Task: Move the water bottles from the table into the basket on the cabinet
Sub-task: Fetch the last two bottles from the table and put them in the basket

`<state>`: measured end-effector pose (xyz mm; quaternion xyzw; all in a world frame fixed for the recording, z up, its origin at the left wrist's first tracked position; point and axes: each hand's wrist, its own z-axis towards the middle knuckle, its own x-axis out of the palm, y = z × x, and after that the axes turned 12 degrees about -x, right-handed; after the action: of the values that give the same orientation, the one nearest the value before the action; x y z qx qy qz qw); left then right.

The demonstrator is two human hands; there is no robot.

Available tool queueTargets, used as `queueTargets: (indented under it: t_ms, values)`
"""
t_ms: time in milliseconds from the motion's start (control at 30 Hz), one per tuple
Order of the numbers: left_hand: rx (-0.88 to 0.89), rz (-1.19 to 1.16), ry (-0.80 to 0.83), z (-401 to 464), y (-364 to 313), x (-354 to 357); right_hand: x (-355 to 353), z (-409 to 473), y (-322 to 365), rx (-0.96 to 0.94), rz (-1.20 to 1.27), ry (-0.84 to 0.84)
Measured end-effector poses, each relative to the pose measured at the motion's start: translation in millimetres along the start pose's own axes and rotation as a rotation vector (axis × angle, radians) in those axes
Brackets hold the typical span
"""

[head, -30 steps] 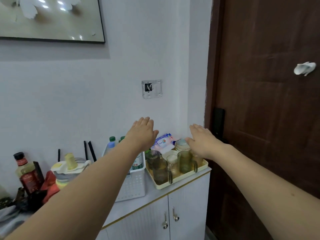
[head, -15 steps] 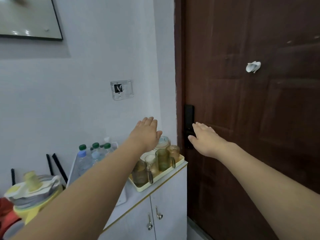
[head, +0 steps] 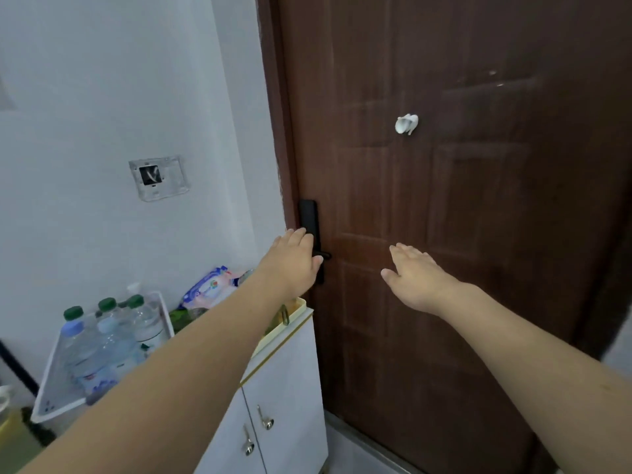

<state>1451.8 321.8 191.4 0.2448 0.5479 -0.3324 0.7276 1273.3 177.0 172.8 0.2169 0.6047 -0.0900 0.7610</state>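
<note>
A dark brown door (head: 478, 234) fills the right of the view, beside a pale wall (head: 119, 97) on the left. Below the wall stands a white cabinet (head: 284, 381) with two small metal door pulls. On the cabinet's top, toward its left end, sits the white basket (head: 54, 381), and several water bottles (head: 113, 336) with green caps stand upright inside it, packed close together. Nearer the cabinet's right end is a yellow tray (head: 294, 311), mostly hidden by the left forearm, and behind it, against the wall, lies a pink and blue packet (head: 208, 289). Both arms reach forward, palms down. The left hand (head: 290, 265) hovers above the cabinet's right corner, fingers straight and holding nothing, well apart from the bottles, which lie down and to its left. The right hand (head: 413, 278) is spread flat before the door, also holding nothing, farther still from the basket. A black lock handle (head: 309, 220) shows just past the left fingertips, and a small white hook (head: 406, 123) sticks to the door above.
</note>
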Motion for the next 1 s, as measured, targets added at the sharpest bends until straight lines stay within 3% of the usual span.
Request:
queueTargets:
  t_ms: [267, 633, 1000]
  values:
    - [0.074, -0.036, 0.052, -18.8, -101.1, 8.1, -22.4, -83.5, -69.9, 0.115, -0.011, -0.007]
    - [0.302, -0.086, 0.115, -64.6, -251.3, 16.0, -34.1, -207.6, -155.1, 0.344, 0.011, -0.035]
    - [0.444, -0.106, 0.094, -87.6, -310.2, 11.5, -47.8, -274.5, -181.2, 0.481, 0.02, -0.049]
